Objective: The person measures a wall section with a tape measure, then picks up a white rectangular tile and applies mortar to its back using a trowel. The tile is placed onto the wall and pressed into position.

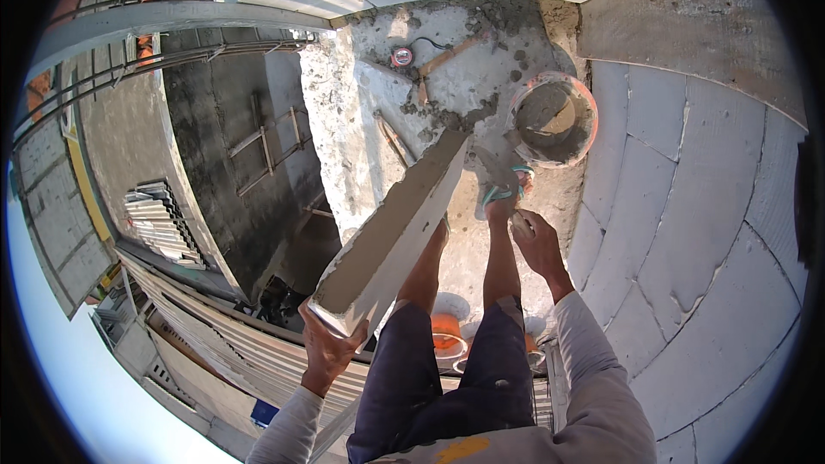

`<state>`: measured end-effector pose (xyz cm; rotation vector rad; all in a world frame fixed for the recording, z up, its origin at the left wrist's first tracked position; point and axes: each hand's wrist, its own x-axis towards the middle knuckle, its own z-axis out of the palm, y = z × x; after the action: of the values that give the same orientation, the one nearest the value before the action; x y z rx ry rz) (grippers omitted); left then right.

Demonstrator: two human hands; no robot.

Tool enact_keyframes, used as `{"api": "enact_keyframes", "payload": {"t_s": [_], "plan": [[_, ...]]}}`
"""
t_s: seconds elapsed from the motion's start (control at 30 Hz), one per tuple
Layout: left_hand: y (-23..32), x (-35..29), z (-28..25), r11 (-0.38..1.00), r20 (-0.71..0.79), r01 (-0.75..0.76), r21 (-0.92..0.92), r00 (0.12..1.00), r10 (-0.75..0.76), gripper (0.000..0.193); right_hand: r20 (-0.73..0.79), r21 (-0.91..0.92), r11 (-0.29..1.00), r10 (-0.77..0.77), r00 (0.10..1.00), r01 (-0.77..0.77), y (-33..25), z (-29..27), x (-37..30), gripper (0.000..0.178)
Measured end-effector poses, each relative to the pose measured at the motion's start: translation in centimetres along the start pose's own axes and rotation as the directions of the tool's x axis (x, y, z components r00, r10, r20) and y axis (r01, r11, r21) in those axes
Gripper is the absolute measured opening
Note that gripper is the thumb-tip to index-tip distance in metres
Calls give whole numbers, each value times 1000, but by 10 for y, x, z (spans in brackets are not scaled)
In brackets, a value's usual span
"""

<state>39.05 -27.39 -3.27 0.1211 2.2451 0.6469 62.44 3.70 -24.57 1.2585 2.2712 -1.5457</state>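
- Evidently, step in hand, by judgement: buttering a white block (409, 241) with mortar; a grey mortar coat (388, 223) covers its long narrow face.
- Block, location: slanting before the legs, near end raised at lower left, far end near the sandalled feet; whether that end rests on the floor, cannot tell.
- Next move, by judgement: calls for a steady left hold and a level trowel pass over the coat, without shedding mortar.
- Left hand (329, 351): grasping the block's near end, fingers spread about its lower corner; forearm rising from the lower edge.
- Right hand (540, 247): fingers closed round the handle of a trowel (495, 170); elbow bent, forearm reaching forward, blade beside the block's far end.
- Mortar bucket (591, 112): orange-rimmed, on the floor beyond the right hand, partly filled.
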Motion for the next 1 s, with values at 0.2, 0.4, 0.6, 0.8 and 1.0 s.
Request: {"api": "enact_keyframes", "payload": {"t_s": [0.2, 0.4, 0.6, 0.8, 1.0], "plan": [[43, 7, 2, 997, -16, 23, 73, 1000, -22, 81, -123, -418, 899, 88, 988, -132, 39, -72, 37, 52], [122, -9, 12, 971, -150, 176, 159, 977, -153, 81, 80, -291, 954, -49, 996, 70, -45, -10, -76, 90], [183, -107, -54, 870, -178, 186, -456, 939, -294, 68, 166, -224, 919, -294, 941, 326, -113, 22, -142, 105], [249, -217, -116, 659, -135, 216, -721, 888, -439, 64, 14, -240, 820, -533, 846, 520, -166, -22, -121, 97], [271, -300, -148, 509, -79, 130, -851, 926, -368, 68, -2, -147, 669, -737, 676, 729, -230, -107, -106, 75]]}}
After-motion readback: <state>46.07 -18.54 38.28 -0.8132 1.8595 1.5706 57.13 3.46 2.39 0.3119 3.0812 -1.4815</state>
